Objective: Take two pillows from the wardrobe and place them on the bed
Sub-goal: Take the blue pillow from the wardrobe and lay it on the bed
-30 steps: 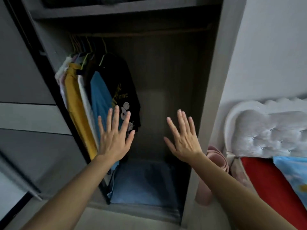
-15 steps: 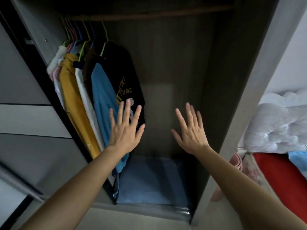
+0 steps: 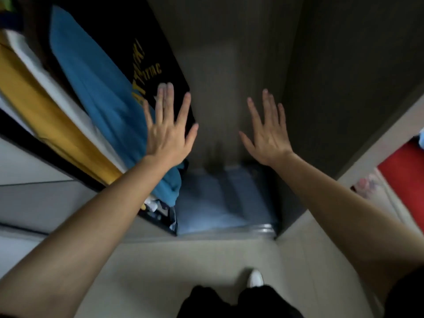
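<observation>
A pale blue pillow [image 3: 220, 203] lies flat on the floor of the open wardrobe [image 3: 344, 76], below both my hands. My left hand [image 3: 168, 129] is stretched out with fingers spread, in front of the hanging blue and black shirts. My right hand [image 3: 267, 131] is also spread wide, held out before the wardrobe's dark back panel. Neither hand touches the pillow. A strip of the red bed cover [image 3: 403, 177] shows at the right edge.
Hanging clothes [image 3: 91, 92] in yellow, white, blue and black fill the wardrobe's left side. A grey drawer front [image 3: 27, 203] stands at the left. Pale floor tiles [image 3: 183, 260] and a white shoe [image 3: 255, 278] lie beneath me.
The view has moved closer to the wardrobe and tilted down; the floor and my shoe have come into sight. Both hands stay spread and empty.
</observation>
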The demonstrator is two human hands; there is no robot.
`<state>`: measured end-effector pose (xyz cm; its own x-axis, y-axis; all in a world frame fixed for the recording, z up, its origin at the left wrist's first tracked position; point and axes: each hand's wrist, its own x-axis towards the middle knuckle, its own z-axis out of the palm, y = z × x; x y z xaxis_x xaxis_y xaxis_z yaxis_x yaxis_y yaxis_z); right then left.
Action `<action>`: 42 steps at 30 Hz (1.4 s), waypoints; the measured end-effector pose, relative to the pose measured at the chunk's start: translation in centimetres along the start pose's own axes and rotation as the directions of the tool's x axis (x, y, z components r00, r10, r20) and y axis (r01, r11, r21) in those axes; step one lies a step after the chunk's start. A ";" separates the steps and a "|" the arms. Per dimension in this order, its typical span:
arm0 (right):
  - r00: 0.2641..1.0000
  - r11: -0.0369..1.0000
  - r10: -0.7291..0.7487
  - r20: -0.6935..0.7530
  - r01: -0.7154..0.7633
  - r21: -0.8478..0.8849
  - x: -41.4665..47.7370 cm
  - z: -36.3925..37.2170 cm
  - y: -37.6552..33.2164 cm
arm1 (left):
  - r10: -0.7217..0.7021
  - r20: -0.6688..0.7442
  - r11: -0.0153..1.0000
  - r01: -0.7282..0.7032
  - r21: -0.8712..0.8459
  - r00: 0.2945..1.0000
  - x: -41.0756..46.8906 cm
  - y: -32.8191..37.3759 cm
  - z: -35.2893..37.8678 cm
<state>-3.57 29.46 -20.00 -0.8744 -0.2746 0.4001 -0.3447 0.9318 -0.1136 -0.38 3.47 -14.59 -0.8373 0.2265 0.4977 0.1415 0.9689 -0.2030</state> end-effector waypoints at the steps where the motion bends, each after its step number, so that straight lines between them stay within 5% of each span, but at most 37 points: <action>1: 1.000 1.000 -0.001 0.024 0.001 -0.002 -0.4 1.2 -0.3 | 0.005 0.019 1.000 -0.005 -0.019 1.000 -0.3 -0.2 1.4; 18: 0.852 0.960 0.222 0.475 -0.275 0.045 -16.0 33.7 -3.3 | 0.105 0.478 0.940 0.069 -0.333 0.872 -17.3 3.8 36.1; 33: 0.654 0.946 0.226 0.722 -0.325 -0.002 -29.2 63.3 -0.7 | 0.190 0.813 0.976 -0.019 -0.216 0.551 -38.8 10.0 61.5; 42: 0.777 0.998 0.059 0.626 -0.031 -0.056 -29.3 73.4 3.1 | 0.151 0.763 0.987 -0.061 -0.145 0.629 -40.1 12.3 72.5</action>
<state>-4.09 22.93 -98.81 -0.9141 -0.3068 -0.2651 -0.2978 0.9517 -0.0744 -3.40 -0.86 -98.19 -0.9080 0.2130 -0.3609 0.2676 0.9574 -0.1083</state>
